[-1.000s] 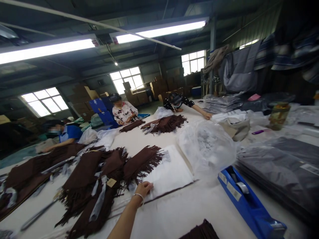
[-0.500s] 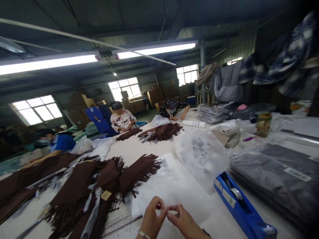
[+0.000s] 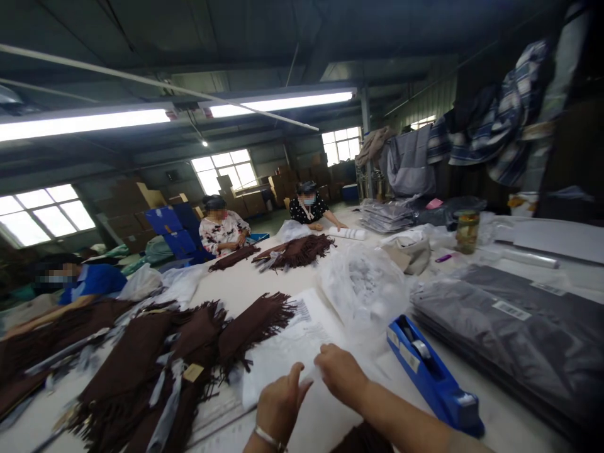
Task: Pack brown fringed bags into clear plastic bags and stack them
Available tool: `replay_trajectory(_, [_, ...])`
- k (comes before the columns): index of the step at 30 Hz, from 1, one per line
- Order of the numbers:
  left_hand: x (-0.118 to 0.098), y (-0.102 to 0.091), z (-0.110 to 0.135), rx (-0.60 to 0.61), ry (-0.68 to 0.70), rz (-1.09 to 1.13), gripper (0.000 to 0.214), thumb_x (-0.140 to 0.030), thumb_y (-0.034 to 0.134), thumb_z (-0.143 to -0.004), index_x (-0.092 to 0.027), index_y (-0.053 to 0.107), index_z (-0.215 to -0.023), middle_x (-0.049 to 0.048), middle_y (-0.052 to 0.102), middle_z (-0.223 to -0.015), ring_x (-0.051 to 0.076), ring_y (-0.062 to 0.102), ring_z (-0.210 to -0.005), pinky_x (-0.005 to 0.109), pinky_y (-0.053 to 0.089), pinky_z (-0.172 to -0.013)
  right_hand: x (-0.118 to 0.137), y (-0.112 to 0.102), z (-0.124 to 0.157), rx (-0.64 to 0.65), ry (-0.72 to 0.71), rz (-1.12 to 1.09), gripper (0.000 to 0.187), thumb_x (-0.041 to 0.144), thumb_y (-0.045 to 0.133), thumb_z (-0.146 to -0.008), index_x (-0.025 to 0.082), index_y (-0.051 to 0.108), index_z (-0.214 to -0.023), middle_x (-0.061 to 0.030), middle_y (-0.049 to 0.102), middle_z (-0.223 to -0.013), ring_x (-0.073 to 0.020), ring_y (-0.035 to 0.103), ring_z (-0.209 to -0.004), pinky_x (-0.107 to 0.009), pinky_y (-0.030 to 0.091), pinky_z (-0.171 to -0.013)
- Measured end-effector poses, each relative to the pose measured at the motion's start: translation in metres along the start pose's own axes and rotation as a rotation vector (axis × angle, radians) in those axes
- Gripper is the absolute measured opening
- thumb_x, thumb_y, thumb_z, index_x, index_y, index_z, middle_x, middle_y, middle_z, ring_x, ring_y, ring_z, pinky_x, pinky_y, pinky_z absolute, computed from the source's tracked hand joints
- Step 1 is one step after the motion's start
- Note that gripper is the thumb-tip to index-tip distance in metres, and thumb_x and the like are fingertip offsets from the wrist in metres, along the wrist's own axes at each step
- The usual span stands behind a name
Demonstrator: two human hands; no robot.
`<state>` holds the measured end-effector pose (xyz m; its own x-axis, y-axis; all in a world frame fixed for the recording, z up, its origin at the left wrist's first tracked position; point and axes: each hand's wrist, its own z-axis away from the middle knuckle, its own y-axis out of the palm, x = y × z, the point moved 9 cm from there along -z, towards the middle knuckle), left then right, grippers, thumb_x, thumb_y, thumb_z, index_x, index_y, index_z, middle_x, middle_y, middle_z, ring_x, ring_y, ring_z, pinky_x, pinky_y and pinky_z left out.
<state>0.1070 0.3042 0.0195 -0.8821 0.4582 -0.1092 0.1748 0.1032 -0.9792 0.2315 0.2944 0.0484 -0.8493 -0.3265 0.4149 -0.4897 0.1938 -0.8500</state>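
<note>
My left hand [image 3: 282, 402], with a bracelet at the wrist, is over the white plastic sheet [image 3: 268, 368]; its thumb and forefinger are apart, with nothing visible between them. Just to its right, my right hand [image 3: 342, 375] is closed, fingertips pressed together over the white sheet. Whatever it pinches is hidden or too small to name. Beneath my right forearm a piece of brown cloth [image 3: 362, 440] shows at the bottom edge. Left of my hands lies a folded brown fringed scarf [image 3: 252, 327]. A blue tape dispenser [image 3: 431, 371] stands right of my right hand.
More brown fringed scarves [image 3: 127, 358] lie on the left. A clear bag of small white pieces [image 3: 365, 283] sits ahead, and bagged grey cloth [image 3: 500, 340] is stacked at right. A jar [image 3: 467, 231] stands farther back. Several people are around the table.
My hands, fingertips together before, have come apart. My right hand has closed and reached forward, and its forearm now shows. Brown cloth has come into view below it. The view has shifted right.
</note>
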Motion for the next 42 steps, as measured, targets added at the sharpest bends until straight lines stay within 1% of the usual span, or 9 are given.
replay_trajectory(5, [0.036, -0.011, 0.019, 0.212, -0.185, -0.175, 0.036, -0.015, 0.046, -0.082, -0.021, 0.056, -0.116, 0.0103, 0.068, -0.076, 0.026, 0.066, -0.073, 0.034, 0.047, -0.067, -0.021, -0.007, 0.023, -0.019, 0.046, -0.116, 0.035, 0.008, 0.051, -0.069, 0.023, 0.068, -0.096, -0.0045, 0.063, -0.087, -0.0191, 0.056, -0.090, -0.028, 0.043, -0.082])
replay_trajectory(9, [0.091, -0.043, 0.060, 0.037, -0.499, -0.225, 0.046, -0.019, 0.037, -0.087, -0.024, 0.045, -0.131, 0.0154, 0.068, -0.084, 0.028, 0.065, -0.074, 0.035, 0.045, -0.065, -0.068, -0.026, 0.053, -0.153, 0.238, -0.208, 0.039, 0.013, 0.042, -0.080, 0.021, 0.063, -0.111, -0.0078, 0.060, -0.094, -0.0224, 0.051, -0.101, -0.035, 0.037, -0.093])
replay_trajectory(12, [0.114, -0.035, 0.110, -0.077, -0.726, -0.057, 0.053, -0.017, 0.042, -0.083, -0.024, 0.040, -0.136, 0.0128, 0.068, -0.079, 0.027, 0.064, -0.067, 0.033, 0.044, -0.060, -0.100, -0.023, 0.087, -0.238, 0.386, -0.300, 0.037, 0.026, 0.044, -0.084, 0.019, 0.060, -0.117, -0.0059, 0.061, -0.087, -0.0200, 0.055, -0.086, -0.036, 0.042, -0.087])
replay_trajectory(16, [0.104, 0.038, 0.138, -0.149, -0.895, 0.972, 0.056, -0.015, 0.051, -0.075, -0.018, 0.045, -0.131, 0.0048, 0.067, -0.073, 0.017, 0.061, -0.059, 0.024, 0.045, -0.051, -0.133, 0.024, 0.124, -0.321, 0.691, -0.971, 0.055, 0.033, 0.055, -0.078, 0.025, 0.044, -0.131, 0.0032, 0.059, -0.073, -0.0111, 0.055, -0.055, -0.026, 0.049, -0.057])
replay_trajectory(20, [0.075, 0.087, 0.097, -0.144, -0.901, 1.615, 0.041, -0.015, 0.049, -0.078, -0.016, 0.050, -0.119, 0.0059, 0.068, -0.089, 0.012, 0.065, -0.071, 0.022, 0.053, -0.063, -0.141, 0.060, 0.116, -0.269, 0.767, -1.294, 0.049, 0.033, 0.055, -0.078, 0.029, 0.046, -0.125, 0.0014, 0.065, -0.093, -0.0134, 0.066, -0.080, -0.030, 0.055, -0.073])
replay_trajectory(26, [0.072, 0.126, 0.060, 0.113, -0.884, 1.769, 0.030, -0.022, 0.048, -0.084, -0.005, 0.055, -0.108, 0.0191, 0.063, -0.109, 0.020, 0.067, -0.088, 0.036, 0.055, -0.082, -0.135, 0.084, 0.124, -0.075, 0.836, -1.414, 0.030, 0.045, 0.057, -0.080, 0.019, 0.064, -0.092, -0.0076, 0.070, -0.094, -0.0211, 0.064, -0.098, -0.041, 0.049, -0.092])
replay_trajectory(31, [0.086, 0.127, 0.097, 0.341, -0.838, 1.766, 0.032, -0.024, 0.060, -0.076, -0.007, 0.061, -0.104, 0.0185, 0.066, -0.106, 0.024, 0.066, -0.092, 0.038, 0.053, -0.085, -0.108, 0.108, 0.167, 0.175, 0.926, -1.433, 0.037, 0.045, 0.060, -0.079, 0.015, 0.066, -0.098, -0.0095, 0.070, -0.101, -0.0242, 0.058, -0.110, -0.039, 0.046, -0.095])
replay_trajectory(35, [0.094, 0.117, 0.130, 0.449, -0.852, 1.703, 0.034, -0.026, 0.069, -0.068, -0.006, 0.066, -0.095, 0.0186, 0.069, -0.097, 0.027, 0.066, -0.092, 0.034, 0.053, -0.080, -0.112, 0.120, 0.189, 0.184, 1.035, -1.309, 0.045, 0.050, 0.058, -0.078, 0.014, 0.065, -0.105, -0.0081, 0.071, -0.100, -0.0241, 0.059, -0.109, -0.037, 0.049, -0.091])
replay_trajectory(42, [0.088, 0.115, 0.168, 0.202, -0.923, 1.592, 0.042, -0.045, 0.060, -0.073, -0.008, 0.066, -0.093, 0.0134, 0.071, -0.091, 0.025, 0.065, -0.091, 0.033, 0.049, -0.079, -0.127, 0.116, 0.192, 0.173, 1.070, -1.102, 0.053, 0.055, 0.052, -0.079, 0.013, 0.064, -0.108, -0.0083, 0.070, -0.104, -0.0248, 0.058, -0.111, -0.037, 0.045, -0.097])
